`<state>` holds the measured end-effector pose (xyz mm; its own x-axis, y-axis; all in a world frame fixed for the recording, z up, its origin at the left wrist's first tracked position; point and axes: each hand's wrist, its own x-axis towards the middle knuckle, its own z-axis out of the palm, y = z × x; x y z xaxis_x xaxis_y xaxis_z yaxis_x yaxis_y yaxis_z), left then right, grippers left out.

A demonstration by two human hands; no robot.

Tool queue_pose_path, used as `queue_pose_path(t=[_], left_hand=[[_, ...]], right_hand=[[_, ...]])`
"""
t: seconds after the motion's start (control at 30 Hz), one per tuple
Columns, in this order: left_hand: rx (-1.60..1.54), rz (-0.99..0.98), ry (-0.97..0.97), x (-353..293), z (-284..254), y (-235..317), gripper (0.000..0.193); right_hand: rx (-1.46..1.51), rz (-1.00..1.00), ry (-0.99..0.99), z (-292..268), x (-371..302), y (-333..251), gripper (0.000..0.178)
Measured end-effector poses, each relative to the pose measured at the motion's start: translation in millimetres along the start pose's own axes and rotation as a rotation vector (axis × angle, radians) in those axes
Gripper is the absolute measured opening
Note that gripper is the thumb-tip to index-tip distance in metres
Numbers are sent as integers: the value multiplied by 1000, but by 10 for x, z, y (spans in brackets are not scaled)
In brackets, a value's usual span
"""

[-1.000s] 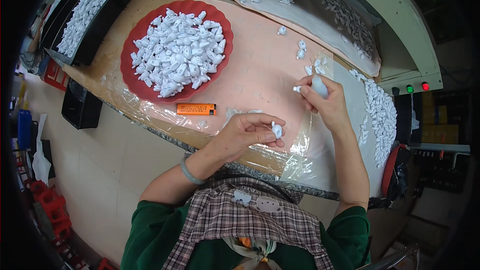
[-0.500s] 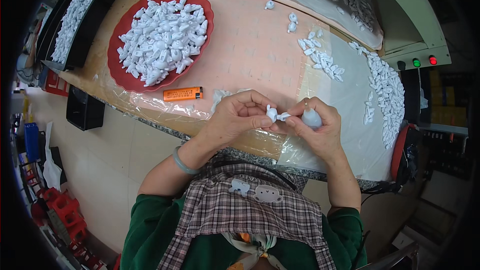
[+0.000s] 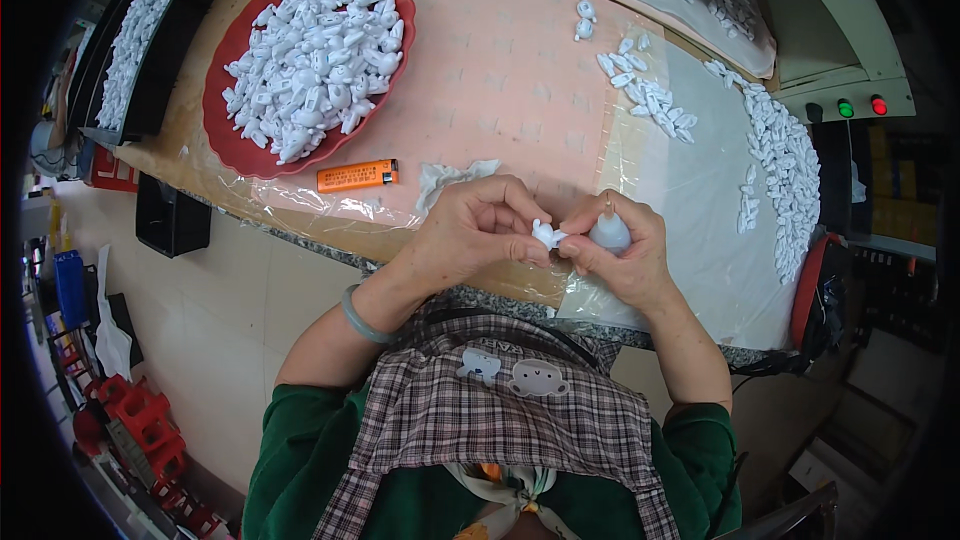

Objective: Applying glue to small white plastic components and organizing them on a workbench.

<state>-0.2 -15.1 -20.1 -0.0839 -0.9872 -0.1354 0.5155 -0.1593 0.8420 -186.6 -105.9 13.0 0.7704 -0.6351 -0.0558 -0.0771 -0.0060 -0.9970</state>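
My left hand [image 3: 482, 232] pinches a small white plastic figurine [image 3: 544, 232] between thumb and fingertips, just in front of my chest. Against its right side the fingertips of my right hand [image 3: 638, 258] hold a small white piece, mostly covered by the fingers now. Tucked in that same hand is a rounded pale squeeze bottle [image 3: 611, 234] with a thin nozzle tip pointing away from me. A crumpled white tissue [image 3: 455, 178] lies just beyond my left hand.
A red scalloped bowl [image 3: 222, 145] heaped with white figurine pieces stands left, an orange lighter [image 3: 357, 176] near it. Small white parts [image 3: 775, 180] spread over the sheet at right. Three figurines [image 3: 585, 20] stand at the back, before a pale green metal housing [image 3: 850, 30] with lit buttons.
Both hands have come closer together, and the small piece that showed between them now meets the figurine. The view has shifted slightly, baring more of the tissue.
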Motion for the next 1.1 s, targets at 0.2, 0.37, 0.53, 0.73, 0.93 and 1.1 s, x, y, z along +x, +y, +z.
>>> queue_pose_path(t=[0.2,0.37,0.53,0.73,0.93,1.1], left_hand=[[42,35,-44,-1,-35,-10,22],[60,1,-37,9,-22,21,23],[99,-3,-42,19,-19,14,23],[91,0,-52,34,-23,2,24],[92,11,-57,25,-18,-4,23],[132,38,-74,25,-24,-31,23]], right_hand=[[88,-23,-56,-6,11,68,13],[108,-49,-51,-10,6,129,13],[42,-95,-68,-28,5,136,12],[14,-134,-70,-43,3,181,10],[22,-122,-59,-32,-15,189,10],[-8,-144,-53,-34,-21,166,10]])
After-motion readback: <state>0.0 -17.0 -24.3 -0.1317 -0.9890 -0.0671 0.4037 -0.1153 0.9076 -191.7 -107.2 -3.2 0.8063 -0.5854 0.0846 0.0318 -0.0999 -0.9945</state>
